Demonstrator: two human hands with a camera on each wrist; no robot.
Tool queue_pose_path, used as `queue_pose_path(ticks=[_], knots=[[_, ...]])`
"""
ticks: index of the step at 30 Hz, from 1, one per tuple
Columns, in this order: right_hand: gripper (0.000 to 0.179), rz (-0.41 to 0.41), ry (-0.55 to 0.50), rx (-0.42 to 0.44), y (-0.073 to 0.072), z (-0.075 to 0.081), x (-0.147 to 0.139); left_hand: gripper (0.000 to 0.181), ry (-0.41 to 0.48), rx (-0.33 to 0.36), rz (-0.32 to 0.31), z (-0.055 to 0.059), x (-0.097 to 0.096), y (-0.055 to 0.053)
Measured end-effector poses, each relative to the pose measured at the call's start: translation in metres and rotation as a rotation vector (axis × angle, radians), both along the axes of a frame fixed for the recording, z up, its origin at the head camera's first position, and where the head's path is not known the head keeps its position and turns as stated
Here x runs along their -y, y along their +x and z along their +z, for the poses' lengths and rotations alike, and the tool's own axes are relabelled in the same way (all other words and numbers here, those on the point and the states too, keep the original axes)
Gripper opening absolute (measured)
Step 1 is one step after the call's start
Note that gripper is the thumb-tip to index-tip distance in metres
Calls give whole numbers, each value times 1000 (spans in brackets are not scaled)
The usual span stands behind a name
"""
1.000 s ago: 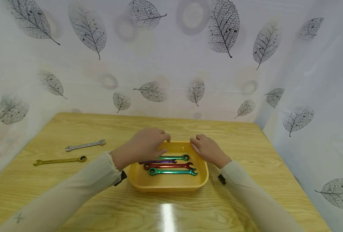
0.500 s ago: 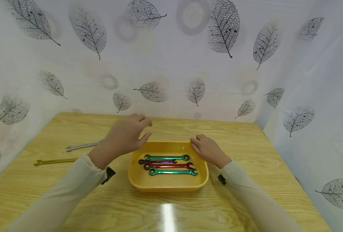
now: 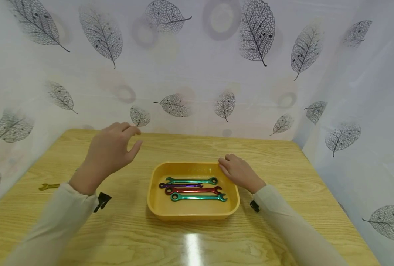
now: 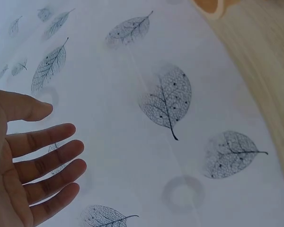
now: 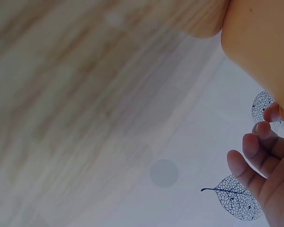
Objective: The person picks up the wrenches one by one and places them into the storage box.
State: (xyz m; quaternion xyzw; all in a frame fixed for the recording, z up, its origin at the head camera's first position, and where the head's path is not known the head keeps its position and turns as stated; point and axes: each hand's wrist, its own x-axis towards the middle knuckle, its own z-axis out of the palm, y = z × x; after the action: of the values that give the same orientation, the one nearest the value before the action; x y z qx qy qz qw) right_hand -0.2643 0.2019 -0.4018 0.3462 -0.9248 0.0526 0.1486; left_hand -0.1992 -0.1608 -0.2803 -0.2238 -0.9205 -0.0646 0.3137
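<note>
My left hand is raised over the left part of the table, fingers spread and relaxed, holding nothing. The left wrist view also shows this hand with thumb and fingers apart. At the far right corner of a yellow plastic tray, my right hand holds the rim. Inside the tray lie a green wrench, a purple wrench, a red wrench and a teal wrench, roughly parallel. A gold wrench pokes out left of my left sleeve, mostly hidden. My left arm covers a silver wrench.
The wood-grain table carries the tray near its middle. Behind it and along both sides hangs a white curtain printed with leaves. A light reflection shines on the tabletop in front of the tray.
My left hand has moved left from above the tray, out over the table, and now covers the silver wrench and most of the gold one. The right hand and tray stay put.
</note>
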Motion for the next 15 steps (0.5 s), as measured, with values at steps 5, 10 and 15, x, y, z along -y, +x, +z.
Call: queue_pose_path(ticks=[5,10,15], knots=[[15,0,9,3,1,0,-1,21,35,5,68,-7,21,2],[15,18,-3,-24,1,-1,-1,21,51,22,139,-10,42,3],[15,28,-11,-38,0,-1,-1,21,65,40,216,-12,65,2]])
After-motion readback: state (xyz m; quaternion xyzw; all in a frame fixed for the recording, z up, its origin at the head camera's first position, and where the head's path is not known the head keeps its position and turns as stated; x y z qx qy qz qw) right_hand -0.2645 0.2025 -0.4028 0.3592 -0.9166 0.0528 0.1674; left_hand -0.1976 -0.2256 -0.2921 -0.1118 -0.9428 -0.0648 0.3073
